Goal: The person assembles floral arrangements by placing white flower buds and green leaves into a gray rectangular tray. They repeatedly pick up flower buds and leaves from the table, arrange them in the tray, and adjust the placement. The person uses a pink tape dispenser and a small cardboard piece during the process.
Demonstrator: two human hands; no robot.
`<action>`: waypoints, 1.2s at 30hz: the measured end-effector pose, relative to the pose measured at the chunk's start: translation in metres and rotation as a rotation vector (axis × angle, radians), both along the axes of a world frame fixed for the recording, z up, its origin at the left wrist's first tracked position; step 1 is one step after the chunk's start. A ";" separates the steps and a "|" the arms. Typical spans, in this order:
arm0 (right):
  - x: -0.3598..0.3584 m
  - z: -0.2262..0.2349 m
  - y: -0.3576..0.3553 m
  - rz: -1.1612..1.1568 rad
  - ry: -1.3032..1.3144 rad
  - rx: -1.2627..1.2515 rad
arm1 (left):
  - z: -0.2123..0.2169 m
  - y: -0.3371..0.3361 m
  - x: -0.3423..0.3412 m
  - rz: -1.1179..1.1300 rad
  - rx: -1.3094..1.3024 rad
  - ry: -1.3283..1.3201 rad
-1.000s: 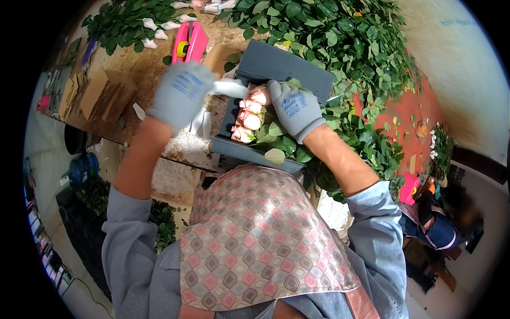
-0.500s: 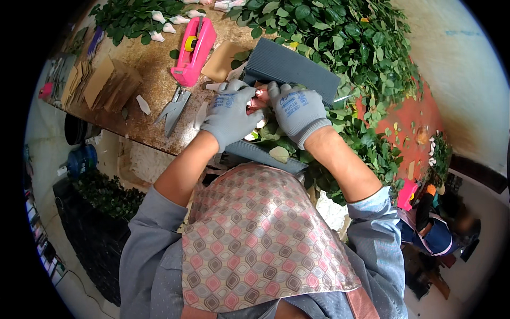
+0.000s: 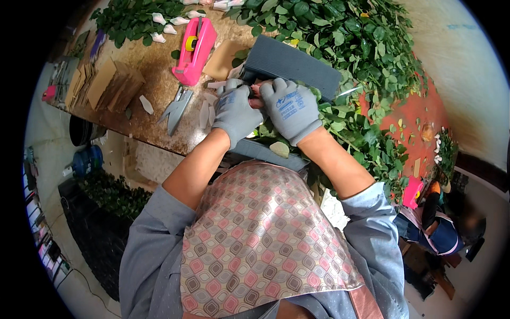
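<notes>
Grey knit gloves on hands (image 3: 265,109), grey-blue sleeves, pink-grey patterned apron

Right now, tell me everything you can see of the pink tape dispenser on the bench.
The pink tape dispenser looks like moulded plastic, long and narrow, with a yellow hub at its upper end. It sits on the worn brown bench, angled away from the person. Grey shears lie just below it, a tan card beside it. Neither gloved hand touches it; contact with the shears is unclear.

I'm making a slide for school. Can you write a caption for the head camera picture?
Two gray-gloved hands, left hand and right hand, meet over pink rose buds beside a pink tape dispenser.
</notes>
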State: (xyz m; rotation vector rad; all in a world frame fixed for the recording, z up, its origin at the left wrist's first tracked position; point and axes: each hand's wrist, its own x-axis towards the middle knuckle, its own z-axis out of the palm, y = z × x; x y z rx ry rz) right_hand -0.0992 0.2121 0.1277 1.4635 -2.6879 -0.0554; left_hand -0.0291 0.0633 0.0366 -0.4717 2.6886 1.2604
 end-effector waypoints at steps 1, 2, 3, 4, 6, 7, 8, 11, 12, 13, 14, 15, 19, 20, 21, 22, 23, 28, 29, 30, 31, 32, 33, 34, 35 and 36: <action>0.001 -0.004 0.000 0.013 0.018 -0.035 | 0.001 0.001 0.001 -0.006 -0.005 -0.004; 0.002 -0.008 0.000 0.028 0.035 -0.070 | 0.002 0.001 0.002 -0.008 -0.011 -0.005; 0.003 -0.010 -0.001 0.043 0.052 -0.105 | 0.003 0.001 0.003 -0.010 -0.023 -0.002; 0.005 -0.011 -0.004 0.026 0.013 -0.086 | 0.004 0.000 0.003 -0.012 -0.031 0.003; 0.007 -0.018 -0.005 -0.004 -0.013 -0.055 | 0.006 0.000 0.004 -0.021 -0.049 0.010; 0.007 -0.020 -0.004 -0.019 -0.025 -0.039 | 0.007 0.000 0.004 -0.023 -0.059 0.013; 0.007 -0.017 -0.004 -0.017 -0.031 -0.031 | 0.008 0.000 0.005 -0.026 -0.069 0.018; 0.009 -0.008 -0.002 -0.022 -0.044 -0.021 | 0.015 0.001 0.004 -0.031 -0.109 0.022; 0.009 -0.012 -0.001 -0.033 -0.046 -0.026 | 0.020 0.002 0.004 -0.033 -0.131 0.021; 0.009 -0.014 -0.001 -0.044 -0.048 -0.032 | 0.026 0.002 0.004 -0.032 -0.162 0.011; 0.009 -0.013 -0.002 -0.038 -0.056 -0.067 | 0.034 0.003 0.006 -0.011 -0.161 0.044; 0.010 -0.012 -0.003 -0.033 -0.064 -0.102 | 0.042 0.005 0.007 0.010 -0.161 0.077; 0.002 -0.006 0.002 -0.040 -0.165 -0.183 | 0.060 -0.002 0.012 -0.006 -0.130 0.086; 0.000 -0.003 0.003 -0.054 -0.214 -0.163 | 0.067 -0.003 0.017 0.021 -0.096 0.132; 0.000 0.000 0.005 -0.057 -0.248 -0.148 | 0.071 -0.002 0.020 0.031 -0.169 0.236; 0.001 0.003 0.007 -0.061 -0.283 -0.132 | 0.074 -0.001 0.024 0.041 -0.243 0.340; 0.001 0.005 0.007 -0.060 -0.318 -0.120 | 0.079 -0.002 0.027 0.056 -0.321 0.444; -0.004 0.000 0.012 -0.182 -0.497 -0.320 | 0.075 0.012 0.025 -0.227 -0.357 0.541; -0.006 0.001 0.012 -0.224 -0.543 -0.327 | 0.072 0.013 0.028 -0.247 -0.376 0.526; -0.005 0.005 0.013 -0.238 -0.436 -0.283 | 0.070 0.014 0.032 -0.267 -0.395 0.511; -0.006 0.008 0.012 -0.216 -0.332 -0.238 | 0.069 0.014 0.035 -0.287 -0.414 0.496; -0.007 0.012 0.012 -0.197 -0.227 -0.194 | 0.069 0.014 0.036 -0.291 -0.433 0.501; -0.008 0.013 0.013 -0.178 -0.122 -0.149 | 0.069 0.014 0.037 -0.287 -0.428 0.497; -0.007 0.011 0.013 -0.164 -0.071 -0.087 | 0.068 0.015 0.038 -0.282 -0.422 0.492; -0.006 0.008 0.013 -0.150 -0.019 -0.027 | 0.068 0.015 0.038 -0.278 -0.418 0.490; -0.004 0.005 0.011 -0.136 0.033 0.033 | 0.067 0.015 0.037 -0.282 -0.429 0.492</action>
